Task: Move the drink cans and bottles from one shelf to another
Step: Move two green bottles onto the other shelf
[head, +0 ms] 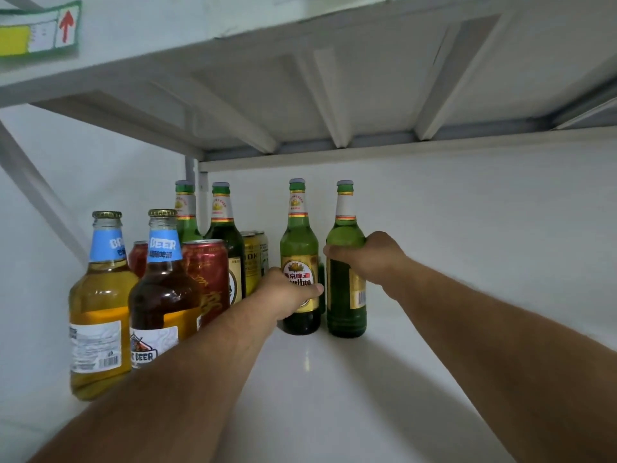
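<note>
On the white shelf [334,379], two tall green beer bottles stand upright side by side at the back. My left hand [287,292] is wrapped around the label of the left green bottle [299,242]. My right hand [370,259] grips the right green bottle [345,295] at its shoulder. To the left stand two more green bottles [223,235], a red can [208,279], a second red can [138,257] half hidden, yellow cans [252,265], a clear bottle of pale beer [100,302] and a clear bottle of darker beer [163,295].
The underside of an upper white shelf [334,78] with ribs hangs close above the bottle tops. White walls close in the back and the left side. A green-edged sticker with a red arrow [66,26] sits at the upper left. The shelf's right half holds nothing.
</note>
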`<control>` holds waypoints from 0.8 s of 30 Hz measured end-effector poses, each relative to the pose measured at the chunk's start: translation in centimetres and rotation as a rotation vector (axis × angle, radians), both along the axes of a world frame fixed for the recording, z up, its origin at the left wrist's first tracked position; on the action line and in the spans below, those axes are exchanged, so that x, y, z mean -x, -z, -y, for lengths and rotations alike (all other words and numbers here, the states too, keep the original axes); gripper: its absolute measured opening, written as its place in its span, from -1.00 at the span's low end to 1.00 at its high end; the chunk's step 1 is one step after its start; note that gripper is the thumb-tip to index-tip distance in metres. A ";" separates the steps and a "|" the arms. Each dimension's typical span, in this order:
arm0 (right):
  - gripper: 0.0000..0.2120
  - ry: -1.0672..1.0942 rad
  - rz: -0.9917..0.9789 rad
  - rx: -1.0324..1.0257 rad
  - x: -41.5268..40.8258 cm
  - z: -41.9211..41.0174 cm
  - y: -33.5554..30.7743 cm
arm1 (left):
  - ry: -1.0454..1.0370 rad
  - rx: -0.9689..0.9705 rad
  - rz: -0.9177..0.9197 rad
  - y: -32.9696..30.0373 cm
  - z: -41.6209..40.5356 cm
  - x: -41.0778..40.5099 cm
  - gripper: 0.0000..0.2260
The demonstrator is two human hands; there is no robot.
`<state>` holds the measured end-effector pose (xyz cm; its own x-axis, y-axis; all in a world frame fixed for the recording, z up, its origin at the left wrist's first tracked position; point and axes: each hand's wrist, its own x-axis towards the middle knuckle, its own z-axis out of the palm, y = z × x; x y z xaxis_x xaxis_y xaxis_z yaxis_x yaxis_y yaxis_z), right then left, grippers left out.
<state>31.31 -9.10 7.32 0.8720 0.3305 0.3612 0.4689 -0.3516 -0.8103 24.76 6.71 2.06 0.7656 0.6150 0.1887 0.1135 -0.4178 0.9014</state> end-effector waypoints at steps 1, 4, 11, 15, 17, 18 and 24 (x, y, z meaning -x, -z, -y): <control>-0.46 0.001 0.006 -0.009 -0.2 0.0 0.2 | 0.001 0.013 0.003 0.2 0.0 0.0 -0.34; -0.48 0.037 0.046 -0.019 -0.6 0.0 0.7 | 0.000 0.033 0.044 0.4 0.2 0.0 -0.39; -0.46 0.077 0.092 -0.051 -0.3 1.6 0.6 | 0.056 0.020 0.072 0.2 1.0 1.8 -0.47; -0.44 0.126 0.104 -0.119 1.6 4.1 0.0 | 0.127 -0.022 0.068 -0.1 2.6 3.4 -0.46; -0.45 0.156 0.118 -0.150 3.0 5.7 -0.4 | 0.171 -0.038 0.074 -0.2 3.6 4.4 -0.50; -0.46 0.174 0.122 -0.170 3.9 6.7 -0.7 | 0.196 -0.043 0.082 -0.3 4.3 5.0 -0.51; -0.48 0.289 0.139 -0.272 9.7 11.8 -1.2 | 0.347 -0.024 0.128 -1.3 8.0 8.8 -0.55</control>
<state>21.59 -20.93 8.49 0.8518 -0.0443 0.5219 0.4934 -0.2669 -0.8279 15.96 -1.33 3.33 0.8971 0.3175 0.3073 -0.1513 -0.4328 0.8887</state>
